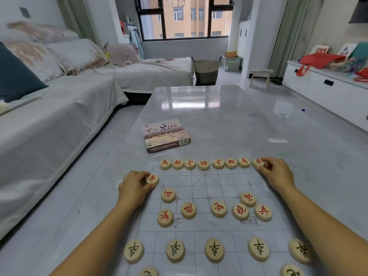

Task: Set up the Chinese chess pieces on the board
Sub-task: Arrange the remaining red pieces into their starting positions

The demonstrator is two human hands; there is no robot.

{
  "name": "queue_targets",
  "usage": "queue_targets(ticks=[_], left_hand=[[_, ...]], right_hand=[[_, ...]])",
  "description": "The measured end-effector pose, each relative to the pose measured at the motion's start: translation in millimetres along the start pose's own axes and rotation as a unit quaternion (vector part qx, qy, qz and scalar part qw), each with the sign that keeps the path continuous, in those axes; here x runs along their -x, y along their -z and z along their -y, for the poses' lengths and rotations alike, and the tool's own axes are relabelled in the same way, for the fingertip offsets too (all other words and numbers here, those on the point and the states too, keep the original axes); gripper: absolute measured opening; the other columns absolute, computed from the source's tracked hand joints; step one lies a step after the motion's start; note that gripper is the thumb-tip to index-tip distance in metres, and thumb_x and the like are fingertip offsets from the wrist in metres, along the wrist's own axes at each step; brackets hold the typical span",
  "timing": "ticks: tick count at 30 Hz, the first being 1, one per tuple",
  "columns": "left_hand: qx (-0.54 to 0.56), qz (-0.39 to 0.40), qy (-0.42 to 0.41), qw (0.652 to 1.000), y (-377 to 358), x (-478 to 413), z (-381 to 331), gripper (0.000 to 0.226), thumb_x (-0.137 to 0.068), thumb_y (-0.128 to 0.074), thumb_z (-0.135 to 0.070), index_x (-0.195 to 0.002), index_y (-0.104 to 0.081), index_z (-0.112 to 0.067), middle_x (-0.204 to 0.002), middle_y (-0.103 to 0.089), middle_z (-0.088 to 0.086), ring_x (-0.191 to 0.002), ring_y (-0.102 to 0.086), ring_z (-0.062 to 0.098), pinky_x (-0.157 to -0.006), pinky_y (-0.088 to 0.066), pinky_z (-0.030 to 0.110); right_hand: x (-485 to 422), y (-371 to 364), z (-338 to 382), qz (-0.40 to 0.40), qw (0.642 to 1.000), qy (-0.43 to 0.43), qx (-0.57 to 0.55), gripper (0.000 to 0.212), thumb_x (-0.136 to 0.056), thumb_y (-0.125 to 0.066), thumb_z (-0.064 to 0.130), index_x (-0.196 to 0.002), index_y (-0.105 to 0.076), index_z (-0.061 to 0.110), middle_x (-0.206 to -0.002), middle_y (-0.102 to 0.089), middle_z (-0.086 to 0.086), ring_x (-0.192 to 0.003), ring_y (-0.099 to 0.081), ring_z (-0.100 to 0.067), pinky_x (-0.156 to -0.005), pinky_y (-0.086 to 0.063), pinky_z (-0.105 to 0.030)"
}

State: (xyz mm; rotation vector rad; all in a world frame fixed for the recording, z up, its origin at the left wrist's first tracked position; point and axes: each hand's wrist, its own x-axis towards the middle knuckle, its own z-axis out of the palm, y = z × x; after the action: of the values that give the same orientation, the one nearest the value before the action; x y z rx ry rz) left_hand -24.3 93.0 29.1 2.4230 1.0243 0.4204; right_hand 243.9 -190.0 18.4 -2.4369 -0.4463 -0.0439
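Though apart, left hand [135, 186] tight around left chariot [152, 179], right hand [276, 174] around right chariot [258, 162].

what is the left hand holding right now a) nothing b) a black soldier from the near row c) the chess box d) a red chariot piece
d: the left hand pinches a red chariot piece just short of the far row's open left end, while the right hand pinches the other chariot piece at that row's right end.
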Motion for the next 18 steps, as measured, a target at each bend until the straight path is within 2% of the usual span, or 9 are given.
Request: queue_targets(ticks=[5,13,18], left_hand=[[-0.011,-0.026,0.05,0.998,-6.6,-34.0,0.3,0.042,-0.084,-0.062,-0.035,-0.124,-0.056,-0.022,-0.121,-0.054,0.01,-0.115,-0.047,0.028,-0.092,-0.04,0.039],[-0.005,-0.025,0.057,0.998,-16.0,-54.6,2.5,0.041,-0.084,-0.061,-0.04,-0.123,-0.056,-0.029,-0.119,-0.054,0.007,-0.114,-0.046,0.026,-0.092,-0.037,0.04],[-0.007,-0.031,0.062,0.998,-18.3,-56.1,1.7,0.041,-0.085,-0.06,-0.041,-0.124,-0.055,-0.03,-0.119,-0.054,0.007,-0.114,-0.046,0.026,-0.092,-0.036,0.04]], right_hand=[[-1.9,-2.5,-1.9,-0.006,1.0,0.008,0.007,0.037,-0.083,-0.065,0.035,-0.114,-0.063,0.015,-0.108,-0.06,-0.014,-0.097,-0.057,-0.03,-0.086,-0.047,-0.045],[-3.0,-4.3,-3.2,-0.011,1.0,0.012,0.015,0.036,-0.083,-0.064,0.036,-0.113,-0.064,0.016,-0.106,-0.06,-0.015,-0.096,-0.056,-0.031,-0.083,-0.046,-0.042],[-2.6,-4.3,-2.8,-0.007,1.0,0.008,0.021,0.039,-0.084,-0.063,0.037,-0.116,-0.062,0.015,-0.109,-0.059,-0.016,-0.098,-0.056,-0.032,-0.087,-0.045,-0.044]])
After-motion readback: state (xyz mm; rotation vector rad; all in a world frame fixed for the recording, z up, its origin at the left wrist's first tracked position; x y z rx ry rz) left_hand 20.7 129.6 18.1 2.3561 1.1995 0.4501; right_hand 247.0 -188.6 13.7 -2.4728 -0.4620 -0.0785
